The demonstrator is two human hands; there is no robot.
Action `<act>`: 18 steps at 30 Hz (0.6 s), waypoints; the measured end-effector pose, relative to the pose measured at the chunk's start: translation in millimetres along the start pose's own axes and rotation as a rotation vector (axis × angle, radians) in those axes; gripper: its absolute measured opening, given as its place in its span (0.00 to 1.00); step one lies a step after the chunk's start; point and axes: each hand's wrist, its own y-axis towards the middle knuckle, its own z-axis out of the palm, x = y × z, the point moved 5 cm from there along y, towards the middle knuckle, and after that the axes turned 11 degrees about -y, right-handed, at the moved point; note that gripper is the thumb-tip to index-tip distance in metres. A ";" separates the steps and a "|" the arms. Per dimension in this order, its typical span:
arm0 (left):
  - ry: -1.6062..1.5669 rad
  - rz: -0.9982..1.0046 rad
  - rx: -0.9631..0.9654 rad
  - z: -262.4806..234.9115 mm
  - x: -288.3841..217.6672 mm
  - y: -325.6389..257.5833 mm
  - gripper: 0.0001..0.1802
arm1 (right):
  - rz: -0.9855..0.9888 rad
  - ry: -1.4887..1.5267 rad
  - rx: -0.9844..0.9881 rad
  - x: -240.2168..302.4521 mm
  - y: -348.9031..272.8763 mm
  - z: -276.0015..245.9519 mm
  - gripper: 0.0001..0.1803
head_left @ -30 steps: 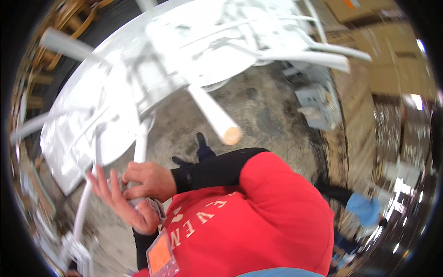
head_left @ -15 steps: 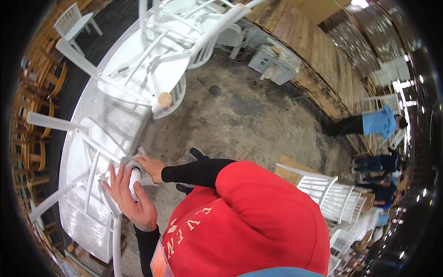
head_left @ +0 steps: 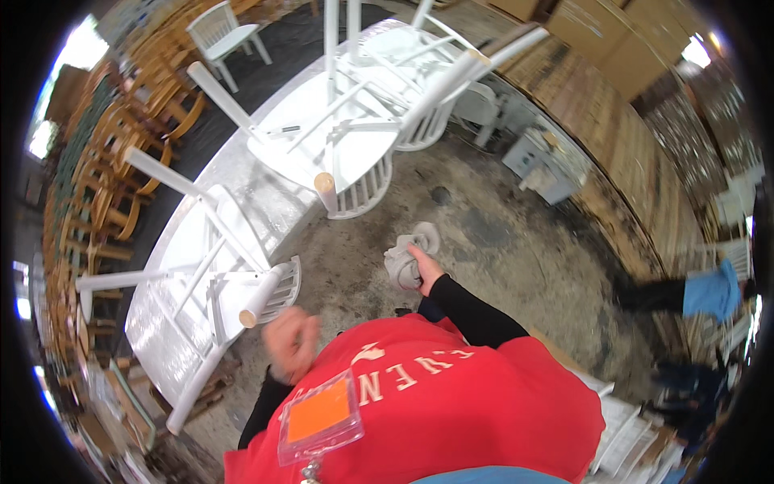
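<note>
A crumpled light-grey cloth [head_left: 403,262] is gripped in my right hand [head_left: 427,273], out over the concrete floor and apart from the furniture. My left hand [head_left: 293,343] is in front of my body, close to the leg end of the nearer white chair [head_left: 256,302]. Motion blurs that hand, so its fingers cannot be made out. The nearer chair lies upside down, legs in the air, on a plastic-wrapped surface [head_left: 149,339]. Further along, another upturned white chair [head_left: 294,157] shows its slatted back hanging over the edge.
Several wooden chairs [head_left: 161,105] line the left side. An upright white chair [head_left: 226,40] stands behind. A grey box [head_left: 544,165] is beside the wooden planks [head_left: 597,121] at the right. A person in a blue shirt [head_left: 713,290] is at far right, near stacked cartons.
Both hands have left the nearer chair's leg. My right hand has swung right with the cloth, and my left has drawn back toward my body. The view has turned.
</note>
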 end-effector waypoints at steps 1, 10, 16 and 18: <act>-0.231 -0.431 0.077 31.9 20.6 1.6 0.05 | 0.023 -0.039 0.059 14.2 -5.0 8.4 0.29; -0.482 -0.496 -0.306 235.8 108.1 167.9 0.23 | -0.113 -0.539 0.664 177.8 -57.6 12.1 0.38; -0.611 -0.625 -0.926 211.3 192.5 264.0 0.22 | -0.088 -0.469 0.552 281.0 -9.3 -36.4 0.37; -0.526 -0.602 -0.971 190.7 229.1 299.7 0.25 | -0.048 -0.507 0.356 300.2 19.2 -79.3 0.29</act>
